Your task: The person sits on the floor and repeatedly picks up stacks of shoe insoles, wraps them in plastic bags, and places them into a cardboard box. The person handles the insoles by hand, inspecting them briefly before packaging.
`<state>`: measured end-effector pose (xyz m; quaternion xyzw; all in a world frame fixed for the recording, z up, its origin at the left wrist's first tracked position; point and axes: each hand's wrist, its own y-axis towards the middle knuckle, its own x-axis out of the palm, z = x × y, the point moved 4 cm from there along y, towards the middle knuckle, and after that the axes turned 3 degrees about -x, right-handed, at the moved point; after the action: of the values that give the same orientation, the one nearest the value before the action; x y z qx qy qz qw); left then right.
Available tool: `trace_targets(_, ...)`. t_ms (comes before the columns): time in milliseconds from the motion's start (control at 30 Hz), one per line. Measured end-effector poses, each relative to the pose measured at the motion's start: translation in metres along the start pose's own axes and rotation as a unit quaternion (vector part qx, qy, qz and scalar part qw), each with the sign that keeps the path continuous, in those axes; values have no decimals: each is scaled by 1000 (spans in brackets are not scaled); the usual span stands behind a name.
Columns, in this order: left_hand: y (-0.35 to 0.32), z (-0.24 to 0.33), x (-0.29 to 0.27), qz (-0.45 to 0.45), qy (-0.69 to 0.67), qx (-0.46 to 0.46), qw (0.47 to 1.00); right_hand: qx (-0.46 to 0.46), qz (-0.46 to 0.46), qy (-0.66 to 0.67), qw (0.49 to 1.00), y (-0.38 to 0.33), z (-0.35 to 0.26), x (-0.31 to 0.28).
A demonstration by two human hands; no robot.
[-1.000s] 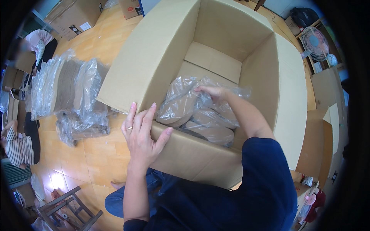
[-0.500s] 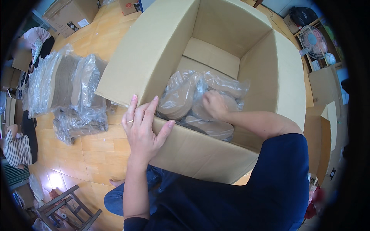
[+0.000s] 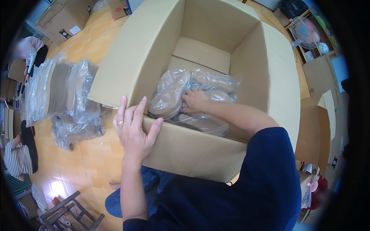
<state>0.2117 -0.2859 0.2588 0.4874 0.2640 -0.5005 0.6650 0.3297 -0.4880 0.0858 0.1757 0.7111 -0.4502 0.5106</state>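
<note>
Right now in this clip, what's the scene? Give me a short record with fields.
Left hand: resting on the near-left corner of the box
Right hand: inside the box, touching bagged brown pieces; grip unclear
Box: cardboard, open-topped
Floor at left: more clear-bagged pieces, wooden stool
Upper right: fan
Other people: two, far left

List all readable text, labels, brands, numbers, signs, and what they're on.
None legible.
Rear-left carton: white label, black mark; too small to read.
Carton right of it: red print; too small.
Far-right dark mark: too small.
Open box, bagged pieces: no print visible.
</note>
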Motion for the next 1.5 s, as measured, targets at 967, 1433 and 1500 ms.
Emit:
trace_targets(967, -3, -7, 1, 7, -5, 12, 1000, -111, 327, 188, 920, 57, 4, -100)
trace_targets(1433, -4, -9, 0, -9, -14, 3, 1000, -259, 364, 80, 891, 56, -28, -21)
trace_targets(1500, -5, -10, 1, -10, -19, 3, 1000, -248, 287, 77, 922, 47, -12, -14)
